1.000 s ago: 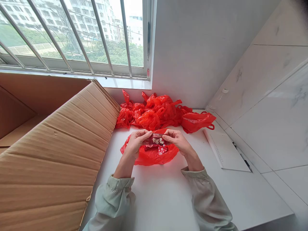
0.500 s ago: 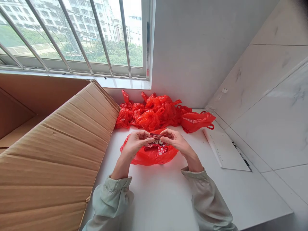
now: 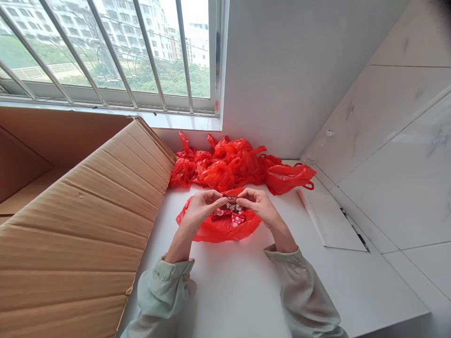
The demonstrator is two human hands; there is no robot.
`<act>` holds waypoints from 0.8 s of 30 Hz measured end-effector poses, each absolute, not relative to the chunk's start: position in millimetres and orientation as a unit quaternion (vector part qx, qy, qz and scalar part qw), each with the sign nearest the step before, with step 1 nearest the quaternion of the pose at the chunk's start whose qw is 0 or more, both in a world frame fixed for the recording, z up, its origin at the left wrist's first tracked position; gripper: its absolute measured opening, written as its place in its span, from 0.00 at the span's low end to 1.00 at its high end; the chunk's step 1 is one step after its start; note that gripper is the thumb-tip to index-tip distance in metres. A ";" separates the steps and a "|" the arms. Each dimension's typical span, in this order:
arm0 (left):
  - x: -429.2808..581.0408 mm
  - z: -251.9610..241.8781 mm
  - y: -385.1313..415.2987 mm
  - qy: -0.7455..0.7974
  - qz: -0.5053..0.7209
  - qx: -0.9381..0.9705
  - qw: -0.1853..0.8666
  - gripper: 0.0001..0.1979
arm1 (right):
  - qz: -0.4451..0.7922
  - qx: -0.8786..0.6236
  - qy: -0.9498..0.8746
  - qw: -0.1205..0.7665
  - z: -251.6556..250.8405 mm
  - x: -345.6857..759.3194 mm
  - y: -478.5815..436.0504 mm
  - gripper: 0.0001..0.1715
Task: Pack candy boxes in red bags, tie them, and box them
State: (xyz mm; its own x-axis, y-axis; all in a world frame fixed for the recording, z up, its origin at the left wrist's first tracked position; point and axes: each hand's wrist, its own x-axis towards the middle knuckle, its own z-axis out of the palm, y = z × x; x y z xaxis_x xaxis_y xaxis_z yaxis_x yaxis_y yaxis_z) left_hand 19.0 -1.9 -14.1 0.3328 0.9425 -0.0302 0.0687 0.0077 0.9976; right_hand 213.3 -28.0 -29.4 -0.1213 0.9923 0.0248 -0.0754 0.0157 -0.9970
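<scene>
Between my two hands is a small dark red printed packet (image 3: pixel 231 199), pinched at its ends. My left hand (image 3: pixel 201 206) has thumb and fingers closed on its left end. On the right end, my right hand (image 3: pixel 258 203) grips it the same way. Just below the hands lies an opened red plastic bag (image 3: pixel 218 234) on the white table. Inside it show a red packet with white dots (image 3: pixel 237 219) and other dark red packets with pale lettering, partly hidden by my hands and the held packet.
Several crumpled red plastic bags (image 3: pixel 225 162) are heaped against the wall. To the left stands a large open cardboard box (image 3: pixel 88 211). A white notebook (image 3: pixel 329 218) and a dark pen (image 3: pixel 354 228) lie at the right, beside the tiled wall. A barred window (image 3: pixel 158 56) is behind.
Both hands keep hold of the small packet and have barely moved; the left hand has shifted slightly to the right. The bag and its contents look the same.
</scene>
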 end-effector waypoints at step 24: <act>22.0 -14.1 -0.9 0.420 0.399 0.573 0.580 0.18 | 0.563 -0.418 -0.526 0.482 -27.9 210.6 -28.4 0.17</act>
